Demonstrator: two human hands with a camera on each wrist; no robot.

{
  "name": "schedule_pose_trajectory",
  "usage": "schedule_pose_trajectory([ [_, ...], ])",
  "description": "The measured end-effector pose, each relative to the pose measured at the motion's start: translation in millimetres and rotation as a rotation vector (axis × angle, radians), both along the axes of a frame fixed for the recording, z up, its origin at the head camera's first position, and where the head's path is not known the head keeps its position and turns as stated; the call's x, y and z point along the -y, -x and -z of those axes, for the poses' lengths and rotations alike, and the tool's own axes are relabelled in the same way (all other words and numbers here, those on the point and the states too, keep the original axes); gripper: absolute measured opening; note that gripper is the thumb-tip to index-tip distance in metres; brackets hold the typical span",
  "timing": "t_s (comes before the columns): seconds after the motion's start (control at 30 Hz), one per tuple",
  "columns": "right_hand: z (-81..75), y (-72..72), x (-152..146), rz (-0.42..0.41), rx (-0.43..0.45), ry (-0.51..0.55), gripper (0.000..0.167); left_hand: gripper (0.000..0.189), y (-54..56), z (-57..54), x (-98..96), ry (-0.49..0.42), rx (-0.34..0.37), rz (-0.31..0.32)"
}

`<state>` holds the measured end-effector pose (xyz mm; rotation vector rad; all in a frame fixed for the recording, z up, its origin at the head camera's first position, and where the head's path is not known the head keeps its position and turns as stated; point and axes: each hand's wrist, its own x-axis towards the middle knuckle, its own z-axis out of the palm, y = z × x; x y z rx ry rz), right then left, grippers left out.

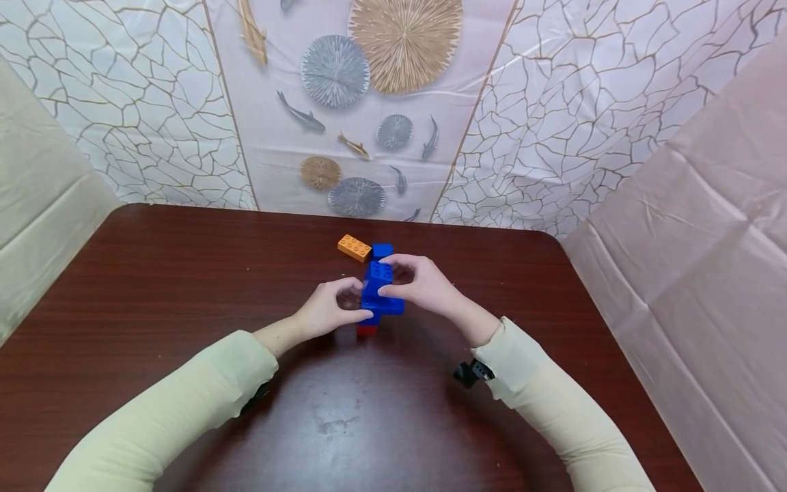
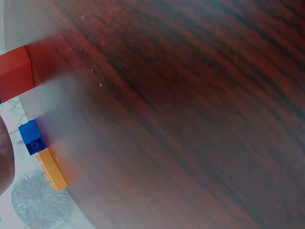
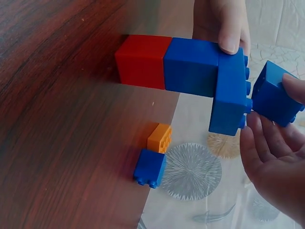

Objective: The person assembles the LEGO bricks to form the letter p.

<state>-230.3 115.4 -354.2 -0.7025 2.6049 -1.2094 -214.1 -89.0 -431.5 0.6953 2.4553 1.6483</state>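
A small tower stands on the table, with a red block (image 3: 143, 62) at its foot and a blue block (image 3: 190, 67) on that. Across the top lies a longer blue brick (image 3: 228, 95), studs up, sticking out to one side. My left hand (image 1: 326, 311) grips the tower from the left, its thumb against the longer brick. Fingers and thumb of my right hand (image 1: 430, 287) pinch another blue block (image 3: 274, 95), tilted and close over the longer brick's studs. In the left wrist view the red block (image 2: 16, 74) shows, while the upper tower is out of frame.
Behind the tower lie an orange brick (image 1: 354, 248) with studs up and a loose blue block (image 1: 382, 250) beside it. The dark wooden table (image 1: 203, 273) ends at a patterned cloth backdrop (image 1: 356, 164). Pale cloth walls stand at both sides.
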Motion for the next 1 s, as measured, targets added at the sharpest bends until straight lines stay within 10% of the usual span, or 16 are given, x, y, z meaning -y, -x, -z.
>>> schedule_pose_trajectory([
  [0.77,8.4,-3.0,-0.3,-0.113,0.005,-0.042,0.043,0.033,-0.5,-2.6,0.3,0.052,-0.019,0.012],
  [1.0,10.3,-8.7,-0.3,-0.165,-0.116,-0.069,0.043,0.030,-0.5,-2.4,0.7,0.062,-0.030,0.011],
])
